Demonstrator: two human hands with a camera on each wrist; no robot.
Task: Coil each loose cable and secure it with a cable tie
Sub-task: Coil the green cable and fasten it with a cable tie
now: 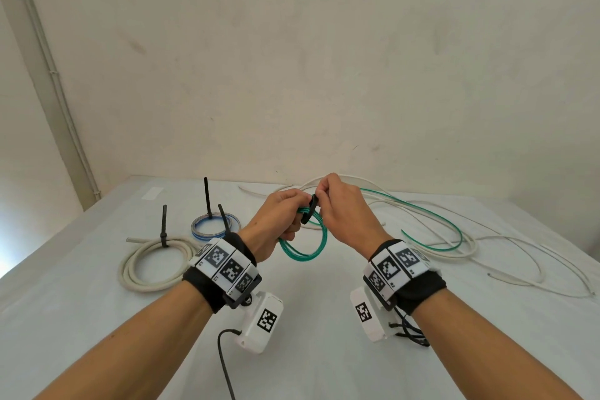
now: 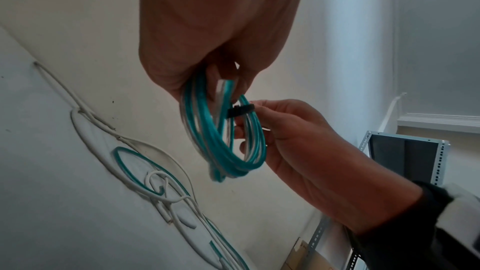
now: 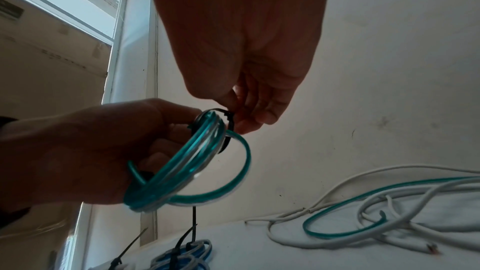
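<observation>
Two coils lie tied at centre left of the worktop (image 1: 81, 318) — left hand (image 1: 279, 221) grips the green coil (image 1: 308, 243), right hand (image 1: 337, 208) pinches its cable tie (image 1: 310, 208); loose cables (image 1: 454, 243) remain.

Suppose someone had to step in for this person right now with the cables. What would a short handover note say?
Left hand: holds the green cable coil up off the table.
Right hand: pinches a black cable tie looped round the coil; whether it is locked cannot be seen.
Done: a white cable coil and a blue cable coil, each with a tie on it, lie on the left of the table.
Left: finish this tie, then coil and tie the loose white cables and loose green cable on the right.
</observation>
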